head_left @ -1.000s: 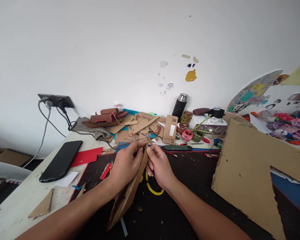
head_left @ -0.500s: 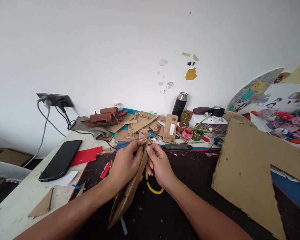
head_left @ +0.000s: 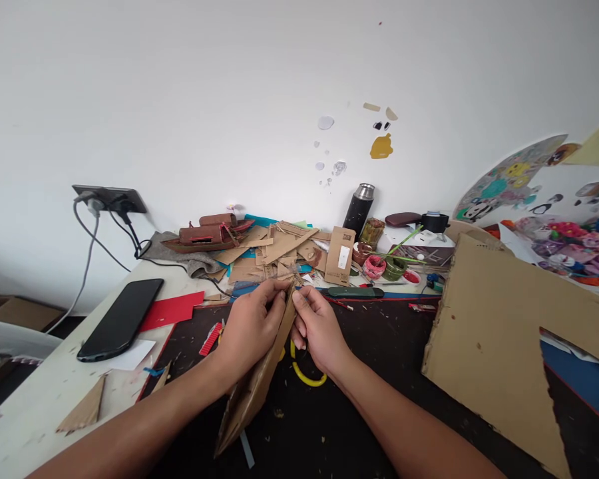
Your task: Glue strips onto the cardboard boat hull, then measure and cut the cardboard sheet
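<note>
A long, narrow folded cardboard piece [head_left: 262,384], shaped like a small boat hull, slants across the middle with its far tip up between my hands. My left hand [head_left: 259,319] grips its left side near that tip, fingers curled. With thumb and fingers, my right hand [head_left: 317,322] pinches the same end from the right. Beneath my hands lies a yellow ring-like handle [head_left: 309,380], partly hidden, on the dark work mat [head_left: 299,436]. A thin grey strip [head_left: 247,450] pokes out below the cardboard's near end.
A phone [head_left: 122,319] and red paper [head_left: 174,311] lie left. Behind are brown model boats [head_left: 204,236], cardboard scraps [head_left: 279,249], a black flask [head_left: 359,207], paint pots [head_left: 375,266] and a green-handled cutter [head_left: 355,293]. A large cardboard sheet [head_left: 494,332] covers the right.
</note>
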Tool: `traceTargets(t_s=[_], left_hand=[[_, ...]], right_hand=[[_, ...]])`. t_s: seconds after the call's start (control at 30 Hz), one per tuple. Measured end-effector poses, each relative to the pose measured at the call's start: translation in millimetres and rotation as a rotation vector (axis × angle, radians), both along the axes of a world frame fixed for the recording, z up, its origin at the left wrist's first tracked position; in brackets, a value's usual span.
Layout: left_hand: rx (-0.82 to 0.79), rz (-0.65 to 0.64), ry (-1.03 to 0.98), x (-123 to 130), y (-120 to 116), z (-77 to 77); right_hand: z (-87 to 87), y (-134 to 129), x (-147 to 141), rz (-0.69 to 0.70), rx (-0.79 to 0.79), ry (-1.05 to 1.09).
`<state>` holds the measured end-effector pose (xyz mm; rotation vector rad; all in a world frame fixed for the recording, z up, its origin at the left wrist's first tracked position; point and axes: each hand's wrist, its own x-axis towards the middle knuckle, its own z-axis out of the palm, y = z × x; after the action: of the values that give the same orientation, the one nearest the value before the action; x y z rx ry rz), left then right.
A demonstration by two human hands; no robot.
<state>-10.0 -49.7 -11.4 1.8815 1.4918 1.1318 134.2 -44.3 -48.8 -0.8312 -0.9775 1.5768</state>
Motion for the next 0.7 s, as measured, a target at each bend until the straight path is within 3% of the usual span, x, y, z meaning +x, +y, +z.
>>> traceTargets(t_s=[0.7], left_hand=[[-0.001,-0.003,-0.003,0.5,0.8,0.8]], right_hand=[[0.1,0.2,0.5,-0.001,-0.004,-0.016]])
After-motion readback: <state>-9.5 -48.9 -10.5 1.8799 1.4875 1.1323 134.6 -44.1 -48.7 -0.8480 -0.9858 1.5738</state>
